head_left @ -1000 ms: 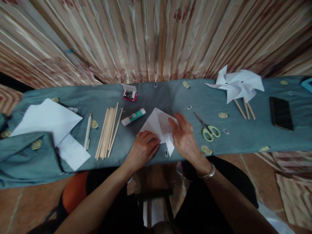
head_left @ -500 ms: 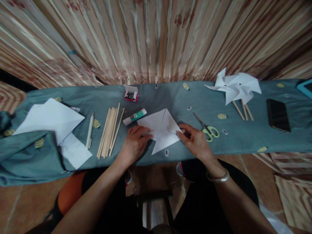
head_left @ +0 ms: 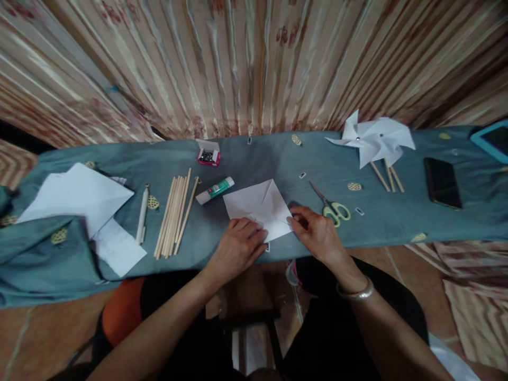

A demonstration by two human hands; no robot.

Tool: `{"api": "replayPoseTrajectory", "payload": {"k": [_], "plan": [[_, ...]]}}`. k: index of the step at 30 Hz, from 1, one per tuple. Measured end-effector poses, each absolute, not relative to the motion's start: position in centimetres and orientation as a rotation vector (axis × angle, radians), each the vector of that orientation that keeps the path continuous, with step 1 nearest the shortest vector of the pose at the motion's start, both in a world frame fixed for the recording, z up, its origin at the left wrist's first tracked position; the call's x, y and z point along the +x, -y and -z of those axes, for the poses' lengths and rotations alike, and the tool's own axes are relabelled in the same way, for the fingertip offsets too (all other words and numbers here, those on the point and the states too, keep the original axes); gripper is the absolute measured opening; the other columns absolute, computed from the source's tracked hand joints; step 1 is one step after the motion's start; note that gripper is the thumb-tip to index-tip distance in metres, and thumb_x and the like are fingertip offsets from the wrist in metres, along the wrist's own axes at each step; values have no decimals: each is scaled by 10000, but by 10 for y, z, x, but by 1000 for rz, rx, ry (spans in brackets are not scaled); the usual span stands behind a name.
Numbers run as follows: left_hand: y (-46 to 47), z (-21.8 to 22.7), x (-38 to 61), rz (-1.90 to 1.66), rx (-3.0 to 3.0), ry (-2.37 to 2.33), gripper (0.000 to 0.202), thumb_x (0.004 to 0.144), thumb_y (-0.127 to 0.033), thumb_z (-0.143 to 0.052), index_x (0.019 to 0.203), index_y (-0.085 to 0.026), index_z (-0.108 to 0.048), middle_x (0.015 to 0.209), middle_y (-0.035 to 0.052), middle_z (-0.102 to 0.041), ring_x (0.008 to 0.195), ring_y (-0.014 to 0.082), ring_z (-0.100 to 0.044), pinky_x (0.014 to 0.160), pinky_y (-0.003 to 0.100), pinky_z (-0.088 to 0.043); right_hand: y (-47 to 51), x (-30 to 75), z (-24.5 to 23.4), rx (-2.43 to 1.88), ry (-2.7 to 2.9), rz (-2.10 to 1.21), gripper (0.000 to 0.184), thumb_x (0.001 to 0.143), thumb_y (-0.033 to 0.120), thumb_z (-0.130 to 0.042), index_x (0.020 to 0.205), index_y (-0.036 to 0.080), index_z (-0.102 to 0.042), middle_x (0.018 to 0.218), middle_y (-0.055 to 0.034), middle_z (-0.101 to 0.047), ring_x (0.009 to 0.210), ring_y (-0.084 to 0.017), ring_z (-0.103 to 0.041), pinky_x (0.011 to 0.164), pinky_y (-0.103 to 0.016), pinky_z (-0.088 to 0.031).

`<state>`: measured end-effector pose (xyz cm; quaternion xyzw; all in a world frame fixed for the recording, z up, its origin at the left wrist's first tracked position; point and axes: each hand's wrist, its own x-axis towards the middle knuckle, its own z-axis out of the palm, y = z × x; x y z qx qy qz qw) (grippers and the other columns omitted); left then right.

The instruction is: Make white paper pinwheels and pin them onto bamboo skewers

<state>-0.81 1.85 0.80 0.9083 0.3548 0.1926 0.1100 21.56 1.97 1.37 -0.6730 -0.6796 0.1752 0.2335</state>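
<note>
A: Where does the worked piece lie, and how are the hands set?

B: The white paper square (head_left: 248, 202) lies at the middle of the cloth-covered tabletop (head_left: 262, 161), slits showing near its far and right corners. The left hand (head_left: 237, 244) rests over its near edge, fingers bent; whether these grip or merely press cannot be told. The right hand (head_left: 319, 233) appears to pinch the right corner between thumb and forefinger.

A: Why two points of contact?

B: Presumably for steadiness, since light paper slides readily on cloth and slit corners tend to lift.

A: And the surrounding arrangement?

B: The glue stick (head_left: 215, 190) lies just beyond the paper's left side and the green-handled scissors (head_left: 335, 210) to its right, both apparently placed for easy reach. Farther left, wooden dowels (head_left: 171, 217) lie roughly parallel, probably so that single ones lift freely. The open box of small metallic pieces (head_left: 208, 155) stands behind the glue stick, its raised flap exposing the contents. Paper pinwheels (head_left: 375, 136) rest well apart at right, likely to spare their vanes from crushing.
</note>
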Motion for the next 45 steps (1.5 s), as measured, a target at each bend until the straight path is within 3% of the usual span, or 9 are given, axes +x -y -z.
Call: {"api": "replayPoseTrajectory", "payload": {"k": [7,13,19,26,32,38,42,45], "plan": [[-16,-10,-10,-616,2757,-992,175,944,-171,-497,945,-155,-672,879,72,-691,804,207,-606,736,351,-444,-20,223,-19,-1567,1915,-467,317,876,178,-454,1075,209,-698,1022,-67,-745,964,-222,-691,884,-370,-538],[-14,-10,-26,-631,2735,-1008,158,908,-138,-523,927,-146,-680,915,92,-709,836,216,-642,744,350,-500,-19,226,-16,-1347,2049,-836,438,788,44,-422,1086,206,-699,1111,-58,-730,1045,-186,-680,932,-367,-533],[-13,-7,-32,-700,2678,-1028,157,900,-136,-533,965,-144,-676,958,95,-730,851,217,-668,757,351,-554,-20,225,-14,-1308,2158,-907,373,806,108,-581,1152,205,-678,1238,-93,-683,1195,-230,-607,1031,-450,-485],[-14,-6,-29,-768,2655,-1085,149,886,-142,-533,919,-140,-679,929,100,-736,822,211,-684,744,339,-573,-18,233,-15,-1273,2176,-984,462,769,53,-569,1174,251,-670,1335,-73,-626,1253,-227,-572,1047,-462,-475],[-14,-11,-26,-742,2673,-1077,128,858,-126,-545,883,-127,-670,894,98,-728,793,219,-673,715,351,-581,-17,228,-14,-1274,1943,-1102,125,853,219,-640,915,255,-741,1157,-64,-712,1113,-234,-652,969,-436,-522],[-9,-8,-17,-789,2608,-1045,202,912,-229,-572,1080,-133,-629,1006,109,-720,911,232,-681,808,373,-588,-18,212,-6,-1301,1755,-1047,75,839,234,-649,847,238,-724,1088,-69,-726,1032,-225,-674,940,-427,-518],[-7,-4,-13,-741,2541,-1057,306,969,-187,-471,1270,-149,-517,976,80,-707,848,181,-682,763,317,-589,-23,199,3,-1348,1718,-942,70,830,256,-652,820,220,-711,1119,-100,-707,1071,-243,-653,946,-439,-506],[-7,-3,-13,-723,2539,-1003,298,974,-166,-454,1262,-162,-530,974,75,-694,875,176,-673,773,311,-588,-27,193,6,-1364,1747,-863,66,812,244,-659,792,216,-715,1115,-102,-703,1068,-253,-648,945,-441,-504]]}}
